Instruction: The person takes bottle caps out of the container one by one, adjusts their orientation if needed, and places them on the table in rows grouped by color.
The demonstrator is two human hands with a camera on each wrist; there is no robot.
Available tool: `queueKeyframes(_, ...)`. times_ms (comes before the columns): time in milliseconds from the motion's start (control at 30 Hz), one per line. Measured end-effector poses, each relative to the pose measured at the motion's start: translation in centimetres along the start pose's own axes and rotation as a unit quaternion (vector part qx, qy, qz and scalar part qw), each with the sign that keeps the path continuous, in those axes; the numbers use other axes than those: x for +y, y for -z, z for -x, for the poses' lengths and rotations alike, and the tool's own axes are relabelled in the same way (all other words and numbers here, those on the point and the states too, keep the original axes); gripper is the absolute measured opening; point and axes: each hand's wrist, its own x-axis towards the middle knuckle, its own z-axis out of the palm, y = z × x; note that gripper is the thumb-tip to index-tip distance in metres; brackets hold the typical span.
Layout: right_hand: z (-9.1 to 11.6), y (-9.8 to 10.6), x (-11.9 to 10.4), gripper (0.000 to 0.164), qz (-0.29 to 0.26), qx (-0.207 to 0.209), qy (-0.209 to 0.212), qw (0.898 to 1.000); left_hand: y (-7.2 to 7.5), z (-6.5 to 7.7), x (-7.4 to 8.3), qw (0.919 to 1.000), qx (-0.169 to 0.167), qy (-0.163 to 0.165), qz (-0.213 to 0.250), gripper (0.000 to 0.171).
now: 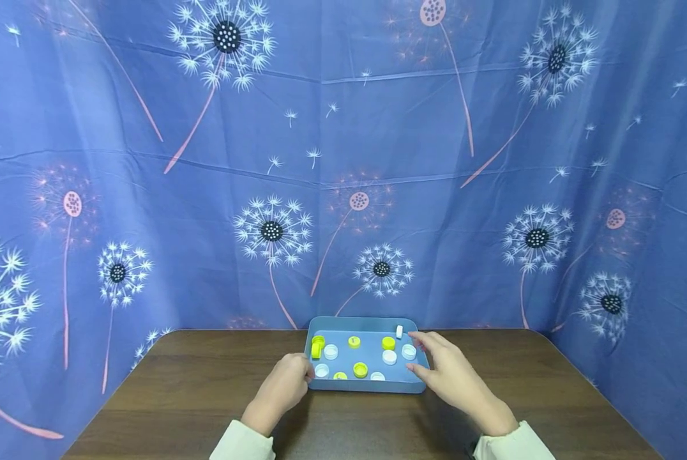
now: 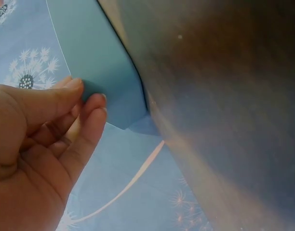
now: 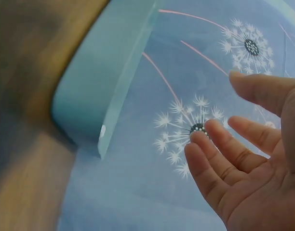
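Head view: we see a blue tray on the brown surface, close to its far edge, with a patterned blue cloth behind. Round yellow and white caps lie mixed inside it. One yellow cap stands on its side near the left wall, and one white cap stands on edge near the far right corner.

Our left hand is at the tray's near left corner; the left wrist view shows thumb and fingers pinching the wall's edge. Our right hand is at the right end, fingers parted and holding nothing. The right wrist view shows a gap between fingertips and tray, so we judge that it isn't touching.

We take the step in hand to be getting the tray settled between both hands: the left side is secured, the right is not. If the tray needs shifting, the next move calls for the right hand to close on the right wall; if a cap is wanted, the left should steady the tray while the right reaches inside.
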Motion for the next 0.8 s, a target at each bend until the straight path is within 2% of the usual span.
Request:
queueKeyframes(233, -2.7, -2.2, -0.2, 0.035, -0.03, 0.006, -0.011, 0.999, -0.2, 0.0, -0.1, 0.9997, 0.017, -0.015, -0.008, 0.019)
queueKeyframes(333, -3.6, -3.7, -0.1, 0.029, -0.034, -0.017, -0.026, 0.999, -0.1, -0.1, -0.1, 0.9998, 0.015, -0.012, -0.011, 0.019)
queueKeyframes(467, -4.7, -5.5, -0.4, 0.023, -0.046, -0.058, -0.024, 0.997, 0.1, -0.3, 0.0, 0.9998, 0.011, -0.007, -0.015, 0.02)
queueKeyframes(800, -5.6, -9.3, -1.7, 0.028, -0.07, -0.132, -0.022, 0.989, -0.1, 0.0, 0.2, 0.9999, -0.006, 0.007, -0.01, 0.021)
